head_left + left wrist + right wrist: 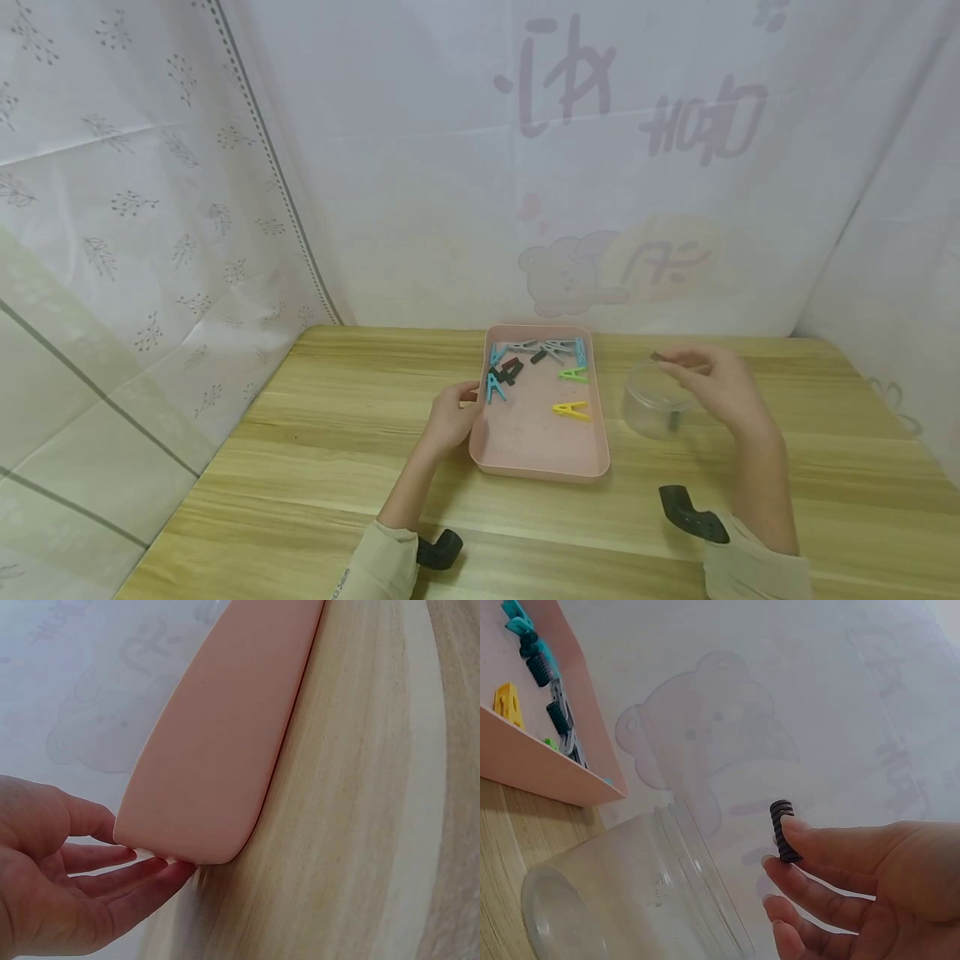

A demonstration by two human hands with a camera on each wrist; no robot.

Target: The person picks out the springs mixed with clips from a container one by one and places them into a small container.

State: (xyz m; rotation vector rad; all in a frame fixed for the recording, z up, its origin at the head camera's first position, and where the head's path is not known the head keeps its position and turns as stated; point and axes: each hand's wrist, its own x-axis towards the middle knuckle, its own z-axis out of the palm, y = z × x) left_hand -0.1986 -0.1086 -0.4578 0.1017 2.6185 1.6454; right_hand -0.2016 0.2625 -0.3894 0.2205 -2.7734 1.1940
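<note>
In the head view my left hand (452, 419) holds the left side of a pink tray (540, 477), thumb at the rim and fingers at the wall. In the tray lie a yellow clothespin (572, 410), a green clothespin (573, 374), blue clothespins (495, 388), grey clothespins (558, 346) and several dark ribbed pieces (538, 357). My right hand (716, 387) is raised by the mouth of a clear jar (645, 408). Between its thumb and forefinger it pinches a small dark ribbed cylinder (782, 831). A dark piece (674, 420) shows through the jar's side.
The tray and jar stand on a wood-grain table (330, 433). Behind it hangs a pale printed curtain (450, 208), with another patterned cloth (150, 167) at the left. Black curved mounts (693, 517) are fixed at both wrists.
</note>
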